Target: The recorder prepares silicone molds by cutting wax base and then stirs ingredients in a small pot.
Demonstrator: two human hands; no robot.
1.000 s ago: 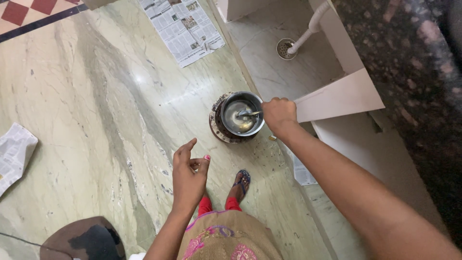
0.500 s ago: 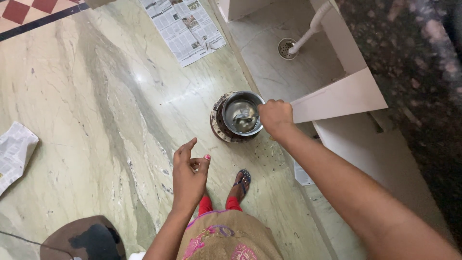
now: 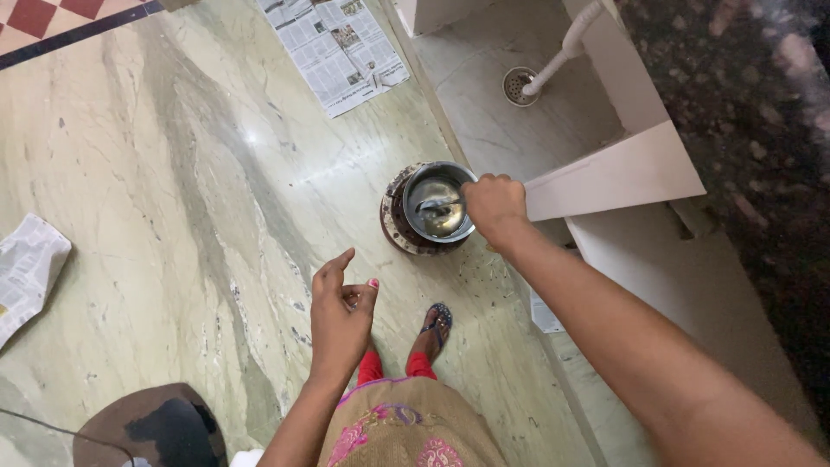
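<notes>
Holding spoon [image 3: 437, 206] level (bowl leftward), right hand [image 3: 494, 206].

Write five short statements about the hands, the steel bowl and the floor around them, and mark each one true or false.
1. The right hand is at the rim of the steel bowl. True.
2. The left hand grips the bowl too. False: it hangs apart from the bowl, over the marble floor, holding nothing large enough to see.
3. A spoon lies inside the bowl. True.
4. The bowl stands on an open newspaper. False: it sits on a round dark stand; the newspaper lies farther off, flat on the floor.
5. A white pipe runs down to a floor drain. True.
</notes>
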